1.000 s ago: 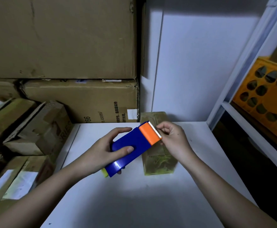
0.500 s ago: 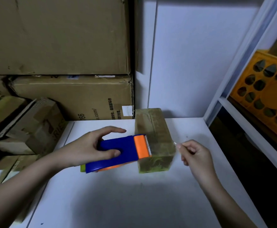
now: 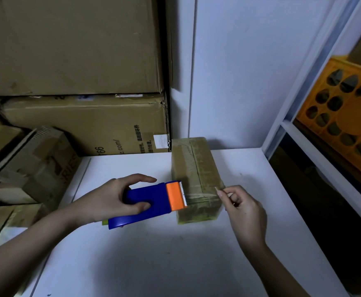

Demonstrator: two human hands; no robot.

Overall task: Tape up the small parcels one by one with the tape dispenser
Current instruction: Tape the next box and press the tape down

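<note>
A small brown parcel (image 3: 193, 166), wrapped in shiny clear tape, lies on the white table (image 3: 149, 258) near the back wall. My left hand (image 3: 115, 196) grips a blue tape dispenser (image 3: 149, 202) with an orange toothed head (image 3: 176, 196), held at the parcel's near left edge. A strip of clear tape (image 3: 201, 195) runs from the teeth across the parcel's near end. My right hand (image 3: 242, 209) pinches the free end of that strip just past the parcel's right edge.
Large cardboard cartons (image 3: 74, 82) are stacked behind the table on the left. Several smaller boxes (image 3: 31, 168) pile up beside the table's left edge. A white shelf frame (image 3: 304, 103) with an orange crate (image 3: 346, 116) stands on the right.
My right hand has drawn the tape end away from the dispenser head and across to the parcel's right edge. My left hand has lowered the dispenser beside the parcel.
</note>
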